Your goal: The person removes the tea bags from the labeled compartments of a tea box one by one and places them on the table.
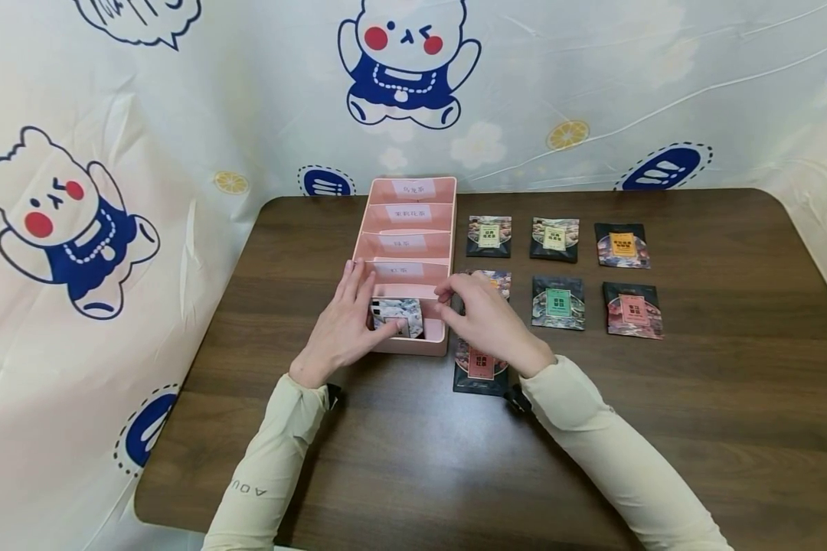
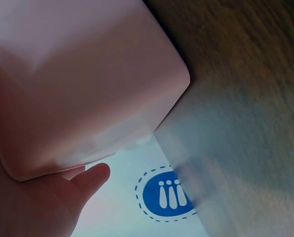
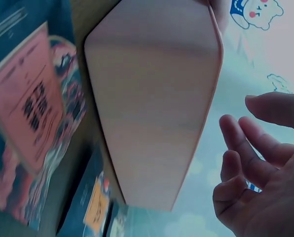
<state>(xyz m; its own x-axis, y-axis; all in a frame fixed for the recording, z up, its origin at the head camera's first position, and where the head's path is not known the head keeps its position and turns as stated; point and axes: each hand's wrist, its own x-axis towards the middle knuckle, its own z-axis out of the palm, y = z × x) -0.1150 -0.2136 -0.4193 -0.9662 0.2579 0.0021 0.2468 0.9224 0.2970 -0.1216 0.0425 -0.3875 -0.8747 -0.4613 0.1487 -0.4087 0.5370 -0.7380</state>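
A long pink box (image 1: pixel 413 348) with several labelled compartments stands on the table. In its front compartment lies a packet (image 1: pixel 401 310) with a grey-white pattern, showing its patterned side. My left hand (image 1: pixel 341 325) rests at the box's left rim with straight fingers, and its thumb reaches over the packet. My right hand (image 1: pixel 485 314) hovers by the right rim, fingers loosely bent and spread. Nothing sits between those fingers in the right wrist view. Below this hand, a dark packet with a pink label (image 1: pixel 481 371) lies partly covered, and another packet (image 1: pixel 501 282) shows just beyond it.
To the right of the box, several dark packets lie in rows, among them ones with a green label (image 1: pixel 558 303), a red label (image 1: pixel 632 310) and an orange label (image 1: pixel 622 245). A patterned cloth (image 1: pixel 524 92) hangs behind the wooden table (image 1: pixel 730 398).
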